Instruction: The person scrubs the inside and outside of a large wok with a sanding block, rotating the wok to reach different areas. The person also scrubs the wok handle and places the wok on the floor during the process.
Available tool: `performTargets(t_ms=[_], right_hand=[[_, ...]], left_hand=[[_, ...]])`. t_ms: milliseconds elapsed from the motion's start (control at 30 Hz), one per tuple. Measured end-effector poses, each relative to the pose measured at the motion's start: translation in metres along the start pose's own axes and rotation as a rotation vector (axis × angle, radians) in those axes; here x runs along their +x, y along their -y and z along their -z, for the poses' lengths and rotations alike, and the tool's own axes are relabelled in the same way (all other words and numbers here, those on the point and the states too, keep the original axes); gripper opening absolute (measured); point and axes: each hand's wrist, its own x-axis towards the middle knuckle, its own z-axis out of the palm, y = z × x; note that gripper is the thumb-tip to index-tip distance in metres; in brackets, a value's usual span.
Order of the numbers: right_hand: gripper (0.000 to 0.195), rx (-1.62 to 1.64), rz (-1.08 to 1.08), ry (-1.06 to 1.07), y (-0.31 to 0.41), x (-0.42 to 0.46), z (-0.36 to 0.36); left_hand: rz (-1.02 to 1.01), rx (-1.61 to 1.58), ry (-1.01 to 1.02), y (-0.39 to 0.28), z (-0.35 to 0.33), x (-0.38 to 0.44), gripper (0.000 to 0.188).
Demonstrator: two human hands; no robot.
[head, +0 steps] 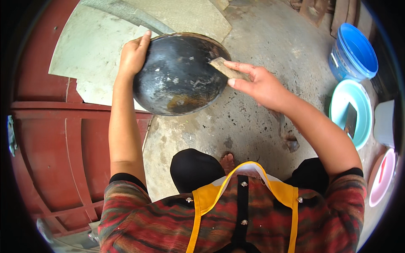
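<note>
A round-bottomed metal wok [177, 72], blackened with soot, is tilted with its outer underside towards me. My left hand [136, 53] grips its left rim, thumb lying along the upper edge. On the wok's surface are scuffed pale marks and a brownish patch near the lower edge. In my right hand [259, 82] is a flat, greyish-tan rectangular piece [226, 68], pinched between thumb and fingers. Its far end meets the wok's right side. What the piece is made of is hard to tell.
Dark flakes lie over the concrete floor [246, 126]. At right stand a blue bucket [360, 50], a turquoise basin [340, 107] holding a dark flat object [350, 120], and a pink basin [376, 196]. Pale boards [91, 47] lean by a red panelled door [47, 151] at left.
</note>
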Motion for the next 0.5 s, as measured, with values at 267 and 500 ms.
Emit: performTargets(t_ms=[267,500], right_hand=[[0.051,-0.115,0.025,-0.062,0.027,0.005,-0.02],[0.05,-0.028,0.039,-0.114,0.04,0.023,-0.01]], left_hand=[[-0.102,0.053,-0.022,-0.037,0.0,-0.011,0.055],[-0.123,0.171,-0.024,-0.07,-0.004,-0.024,0.055]])
